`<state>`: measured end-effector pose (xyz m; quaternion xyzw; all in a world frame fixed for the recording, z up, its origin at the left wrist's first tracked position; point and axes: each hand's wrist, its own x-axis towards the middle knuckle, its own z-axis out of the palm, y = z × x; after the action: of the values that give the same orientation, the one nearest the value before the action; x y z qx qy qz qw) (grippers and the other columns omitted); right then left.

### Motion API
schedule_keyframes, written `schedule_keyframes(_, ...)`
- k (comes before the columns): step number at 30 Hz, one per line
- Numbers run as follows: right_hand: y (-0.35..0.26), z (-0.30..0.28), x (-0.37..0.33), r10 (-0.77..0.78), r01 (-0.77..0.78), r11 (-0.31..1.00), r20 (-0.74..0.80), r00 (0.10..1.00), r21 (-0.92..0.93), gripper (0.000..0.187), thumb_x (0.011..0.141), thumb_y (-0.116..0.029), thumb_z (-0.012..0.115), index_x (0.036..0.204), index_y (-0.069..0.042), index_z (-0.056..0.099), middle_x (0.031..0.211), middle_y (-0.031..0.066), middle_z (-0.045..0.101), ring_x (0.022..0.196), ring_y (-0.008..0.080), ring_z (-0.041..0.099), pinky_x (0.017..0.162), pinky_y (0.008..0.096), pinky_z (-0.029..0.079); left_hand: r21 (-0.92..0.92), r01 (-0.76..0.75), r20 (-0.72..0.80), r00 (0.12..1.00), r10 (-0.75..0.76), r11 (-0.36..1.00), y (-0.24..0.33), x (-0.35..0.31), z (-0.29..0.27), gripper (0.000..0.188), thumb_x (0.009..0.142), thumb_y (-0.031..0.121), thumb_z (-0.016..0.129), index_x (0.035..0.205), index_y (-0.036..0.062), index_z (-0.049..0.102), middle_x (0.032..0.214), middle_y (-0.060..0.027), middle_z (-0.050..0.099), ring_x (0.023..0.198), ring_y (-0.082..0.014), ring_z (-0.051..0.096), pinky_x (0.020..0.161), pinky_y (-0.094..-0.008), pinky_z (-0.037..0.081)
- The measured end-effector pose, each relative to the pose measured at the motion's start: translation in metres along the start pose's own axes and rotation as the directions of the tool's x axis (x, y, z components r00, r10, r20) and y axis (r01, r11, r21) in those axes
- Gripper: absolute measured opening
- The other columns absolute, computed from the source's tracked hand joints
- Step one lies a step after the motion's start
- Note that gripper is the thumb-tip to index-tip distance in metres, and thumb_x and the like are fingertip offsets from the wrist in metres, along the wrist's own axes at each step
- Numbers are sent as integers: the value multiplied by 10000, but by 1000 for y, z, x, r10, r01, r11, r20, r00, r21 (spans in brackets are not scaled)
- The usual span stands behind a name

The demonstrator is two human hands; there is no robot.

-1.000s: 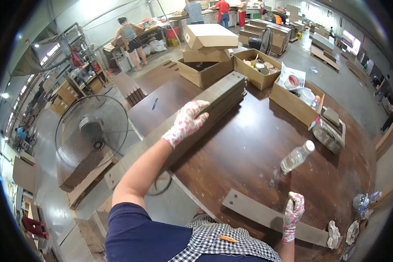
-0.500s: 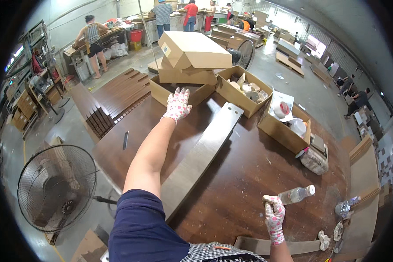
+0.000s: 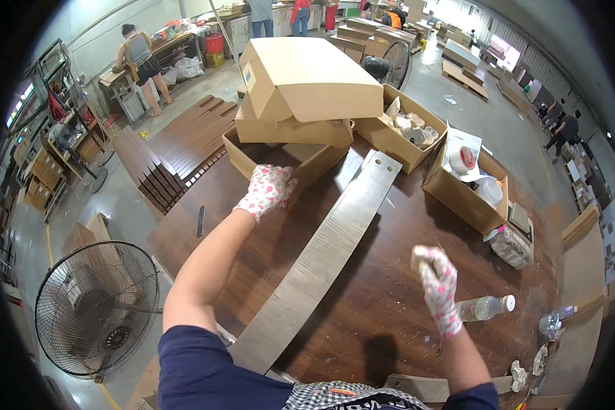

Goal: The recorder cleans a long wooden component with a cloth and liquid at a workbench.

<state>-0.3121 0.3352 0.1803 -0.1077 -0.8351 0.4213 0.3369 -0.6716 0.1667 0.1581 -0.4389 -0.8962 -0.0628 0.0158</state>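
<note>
Grey board between left grip, near cardboard box, hold unclear, and right grip, fingers curled closed

I see a long, flat, grey-brown board lying slantwise across the surface, two small holes in its far end. Left of that end I see a brown cardboard box, its dark inside partly showing.
</note>
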Motion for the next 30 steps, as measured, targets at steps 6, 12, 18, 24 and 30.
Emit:
schedule_keyframes(6,34,20,148,287,-264,823,32,957,503,393,972,-225,534,1321,-48,488,1077,14,573,914,118,562,764,248,471,-953,-96,-222,866,-448,287,-84,-26,-5,279,933,289,575,1115,90,646,820,-52,672,672,-147,603,663,-282,517)
schedule_keyframes(12,86,37,309,474,-459,750,98,875,476,399,953,-497,504,1130,-143,548,834,-22,561,724,51,577,560,249,461,-997,-38,-70,810,-582,67,-52,14,-76,627,894,539,572,1378,166,434,1305,-74,471,1060,-242,532,808,-353,492)
schedule_keyframes(18,49,98,322,48,-34,996,197,979,-77,414,963,-352,489,1231,-54,596,1112,127,669,1117,191,593,963,321,444,-992,127,117,846,-521,-17,-41,34,-101,687,823,632,604,1379,264,442,1406,1,437,1191,-215,477,946,-446,373)
schedule_keyframes(24,63,105,305,151,-173,917,88,985,360,608,778,-268,756,1299,-61,520,1273,131,560,1122,268,560,951,360,457,-984,18,115,828,-549,-178,-34,44,-82,510,830,468,649,1211,144,552,1090,-38,625,930,-205,609,779,-414,488)
schedule_keyframes(30,93,92,319,315,-274,475,129,940,836,431,794,-205,746,1147,-25,577,1076,82,634,1000,202,596,847,356,492,-959,-111,7,911,-411,-261,-17,62,-48,499,833,509,636,1184,161,571,1019,-25,626,886,-170,592,731,-340,467)
